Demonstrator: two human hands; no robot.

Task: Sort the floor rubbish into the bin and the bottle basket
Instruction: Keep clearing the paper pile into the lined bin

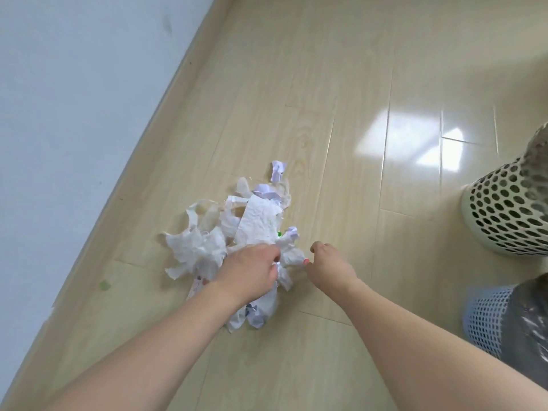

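While both hands reach down over the floor, the left hand [252, 269] curls its fingers into a heap of crumpled white tissue and torn paper scraps [237, 232], and the right hand [329, 264], fingers curled, pinches the heap's near-right edge. That heap runs lengthwise from near the person away toward the skirting board [166, 93]. A pale green perforated plastic basket [504, 215], lined with a clear bag, and a blue mesh bin [489, 321], lined with a grey bag, stand at the right; contents are hidden. Glossy light wood-effect floor [341, 84] meets a pale blue wall [74, 84].

White rubbish [255, 229], blue mesh basket [489, 321]
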